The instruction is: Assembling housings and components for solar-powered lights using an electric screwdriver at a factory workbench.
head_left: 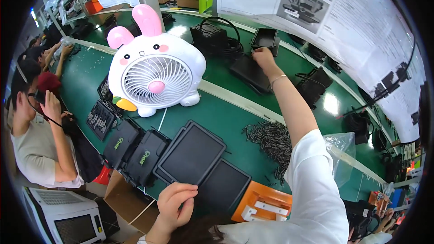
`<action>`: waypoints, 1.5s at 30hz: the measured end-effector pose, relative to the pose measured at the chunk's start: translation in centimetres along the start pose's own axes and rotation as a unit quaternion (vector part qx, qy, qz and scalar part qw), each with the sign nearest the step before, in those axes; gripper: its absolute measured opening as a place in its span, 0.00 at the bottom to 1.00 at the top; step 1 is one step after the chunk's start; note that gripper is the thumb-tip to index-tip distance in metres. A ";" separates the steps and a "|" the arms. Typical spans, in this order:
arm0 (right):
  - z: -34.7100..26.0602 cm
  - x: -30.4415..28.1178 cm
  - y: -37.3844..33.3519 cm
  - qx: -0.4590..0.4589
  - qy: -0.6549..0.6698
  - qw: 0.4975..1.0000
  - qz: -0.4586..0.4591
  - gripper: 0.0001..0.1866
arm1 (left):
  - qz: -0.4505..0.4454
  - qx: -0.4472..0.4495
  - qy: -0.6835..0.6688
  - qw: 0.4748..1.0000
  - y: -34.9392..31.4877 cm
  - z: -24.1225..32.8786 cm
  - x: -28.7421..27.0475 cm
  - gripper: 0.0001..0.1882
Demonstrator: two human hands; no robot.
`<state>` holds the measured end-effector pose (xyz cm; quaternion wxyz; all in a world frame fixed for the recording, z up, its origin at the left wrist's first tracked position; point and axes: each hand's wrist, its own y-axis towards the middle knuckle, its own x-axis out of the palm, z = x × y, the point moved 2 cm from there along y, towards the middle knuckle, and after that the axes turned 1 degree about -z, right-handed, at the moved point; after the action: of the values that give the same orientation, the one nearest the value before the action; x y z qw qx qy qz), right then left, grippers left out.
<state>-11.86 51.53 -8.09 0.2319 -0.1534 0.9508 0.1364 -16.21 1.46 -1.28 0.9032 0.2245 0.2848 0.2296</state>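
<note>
Stretched far ahead, my right hand [264,59] has its fingers closed at the near edge of a small black rectangular tray [264,40] with a raised rim. Below that hand lies a flat black panel [251,73]. Close to me, my left hand [175,202] is curled, its fingertips at the lower corner of a black rimmed panel [192,151]; whatever is between its fingers is hidden. Another black panel [224,185] lies partly under that one. To their left are two black housings [149,156] [120,142] with green marks.
A white rabbit-shaped fan [157,70] stands on the green bench [226,129]. Dark screws [271,144] lie heaped beside my right arm, near an orange fixture [266,201]. Black cabled units [212,36] sit farther back. Paper sheets [343,22] hang at upper right. Co-workers sit at left.
</note>
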 end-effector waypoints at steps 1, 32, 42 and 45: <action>-0.2 1.1 0.3 -0.040 -0.101 0.993 -0.043 0.19 | 0.000 0.020 0.033 0.999 0.2 -0.3 0.0 0.11; -5.4 4.8 -5.2 0.020 -0.479 0.865 -0.148 0.16 | -0.016 0.039 0.134 0.990 -1.3 0.8 -1.5 0.09; -13.8 -11.5 -7.7 -0.220 -0.329 0.908 -0.140 0.15 | 0.008 -0.008 0.060 0.998 -2.3 1.5 -2.2 0.07; -16.4 -15.0 -13.0 -0.269 -0.112 0.948 -0.128 0.15 | -0.009 0.042 0.035 0.998 -0.9 1.5 -1.2 0.09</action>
<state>-1.12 37.59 10.73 0.3027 -0.3139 0.8192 0.3726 -15.89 -0.36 -0.17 0.8846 0.2513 0.3273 0.2172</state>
